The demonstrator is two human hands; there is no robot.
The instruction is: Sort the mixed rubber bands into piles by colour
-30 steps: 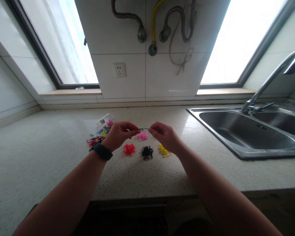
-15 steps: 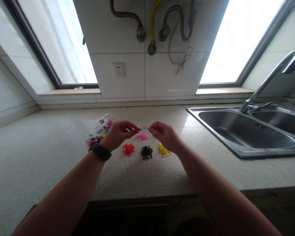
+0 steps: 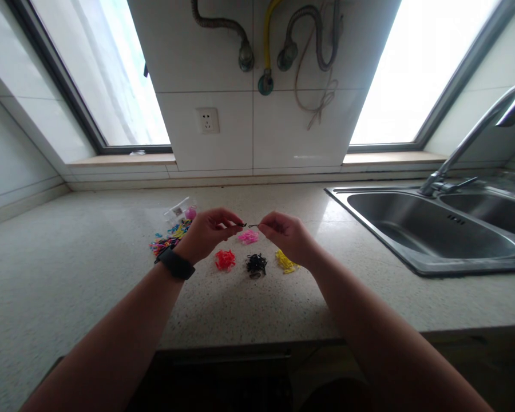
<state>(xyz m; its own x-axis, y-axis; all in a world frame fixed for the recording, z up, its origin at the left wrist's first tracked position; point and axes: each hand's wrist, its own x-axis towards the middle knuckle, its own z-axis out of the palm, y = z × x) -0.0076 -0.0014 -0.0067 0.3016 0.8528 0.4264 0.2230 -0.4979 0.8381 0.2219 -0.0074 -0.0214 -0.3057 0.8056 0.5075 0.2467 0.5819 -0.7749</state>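
Observation:
My left hand (image 3: pixel 212 230), with a black watch (image 3: pixel 175 263) on its wrist, pinches a small black band (image 3: pixel 242 225) that looks elastic. Opposite it, my right hand (image 3: pixel 285 233) is closed at the fingertips on a thin dark loop (image 3: pixel 253 226). Only a narrow gap shows between the loop and the black band; I cannot tell if they touch. Below the fingers is a pink pile (image 3: pixel 248 237) of small band-like pieces. Nearer me lie a red pile (image 3: pixel 225 260), a black pile (image 3: pixel 256 264) and a yellow pile (image 3: pixel 285 261).
A mixed multicoloured heap (image 3: pixel 161 243) lies left of my left hand, beside a clear plastic bag (image 3: pixel 177 210) and a pink round item (image 3: pixel 190 213). A steel sink (image 3: pixel 424 269) with a faucet (image 3: pixel 463 134) is set into the speckled countertop (image 3: pixel 111 274) at right.
The dark loop at my right fingertips looks flatter and slightly closer to the black band. My hands have barely moved, and the piles are unchanged.

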